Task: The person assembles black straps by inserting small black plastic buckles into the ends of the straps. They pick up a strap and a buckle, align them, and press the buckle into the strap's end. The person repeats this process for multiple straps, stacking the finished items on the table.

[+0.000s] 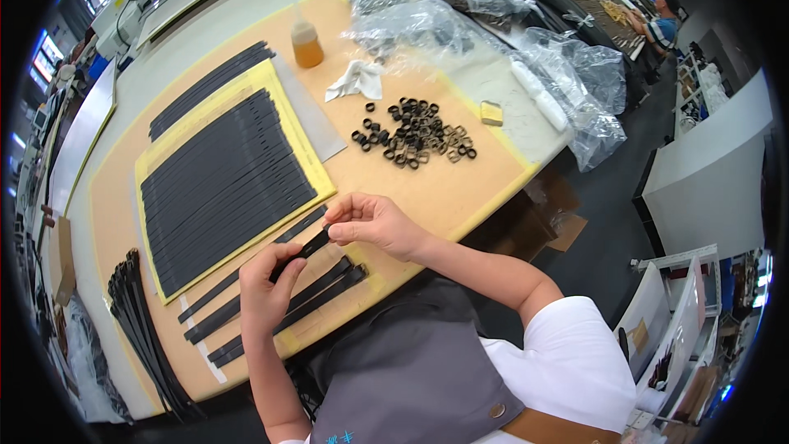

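My left hand (267, 288) and my right hand (370, 220) hold one short black strap (306, 248) between them, just above the near edge of the tan work board (460, 189). The right fingers pinch its far end, the left fingers its near end. A few finished black straps (279, 300) lie flat on the board under my hands. A yellow sheet (288, 111) to the left carries a tight row of several black straps (222, 189). A heap of small black loops (415, 136) lies on the board beyond my right hand.
An amber liquid bottle (307, 43) and a crumpled white cloth (355, 80) stand at the board's far side. Clear plastic bags (567, 74) pile at the back right. A bundle of black straps (136, 312) lies at the left edge. Another person (662, 20) works far right.
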The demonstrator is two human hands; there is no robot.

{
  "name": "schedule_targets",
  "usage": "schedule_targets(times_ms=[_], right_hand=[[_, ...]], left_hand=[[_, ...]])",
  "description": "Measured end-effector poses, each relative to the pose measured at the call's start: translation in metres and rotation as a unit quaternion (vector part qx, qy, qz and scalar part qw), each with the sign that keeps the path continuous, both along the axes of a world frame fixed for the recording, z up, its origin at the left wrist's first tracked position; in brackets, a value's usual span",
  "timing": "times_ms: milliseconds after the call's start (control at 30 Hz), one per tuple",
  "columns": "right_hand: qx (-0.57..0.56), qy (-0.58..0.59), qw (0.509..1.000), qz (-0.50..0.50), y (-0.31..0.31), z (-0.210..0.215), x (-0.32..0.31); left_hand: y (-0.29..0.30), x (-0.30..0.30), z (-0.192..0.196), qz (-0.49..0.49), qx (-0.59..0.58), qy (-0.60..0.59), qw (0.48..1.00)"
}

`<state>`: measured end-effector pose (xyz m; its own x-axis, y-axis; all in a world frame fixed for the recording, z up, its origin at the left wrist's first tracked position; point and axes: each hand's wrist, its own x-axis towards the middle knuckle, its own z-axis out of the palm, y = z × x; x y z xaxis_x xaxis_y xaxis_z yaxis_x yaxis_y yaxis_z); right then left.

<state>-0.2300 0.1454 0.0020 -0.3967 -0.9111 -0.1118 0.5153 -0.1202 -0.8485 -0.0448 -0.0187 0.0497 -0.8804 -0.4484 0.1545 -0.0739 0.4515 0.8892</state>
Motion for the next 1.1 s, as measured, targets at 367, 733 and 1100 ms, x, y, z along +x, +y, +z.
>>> schedule_targets(times_ms=[367,733,1100], right_hand=[[0.069,0.121,0.989,0.053,0.011,0.015,0.003],[0.309,0.63,0.696,-0.155,0.083,0.017,-0.123],[0.314,0.625,0.701,-0.141,0.074,0.028,-0.119]], left_hand=[[0.015,-0.002,-0.009,-0.076,-0.067,0.0,0.995],[0.008,0.007,-0.017,-0.014,-0.054,-0.025,0.998],[0.005,0.012,-0.018,-0.012,-0.057,-0.013,0.998]])
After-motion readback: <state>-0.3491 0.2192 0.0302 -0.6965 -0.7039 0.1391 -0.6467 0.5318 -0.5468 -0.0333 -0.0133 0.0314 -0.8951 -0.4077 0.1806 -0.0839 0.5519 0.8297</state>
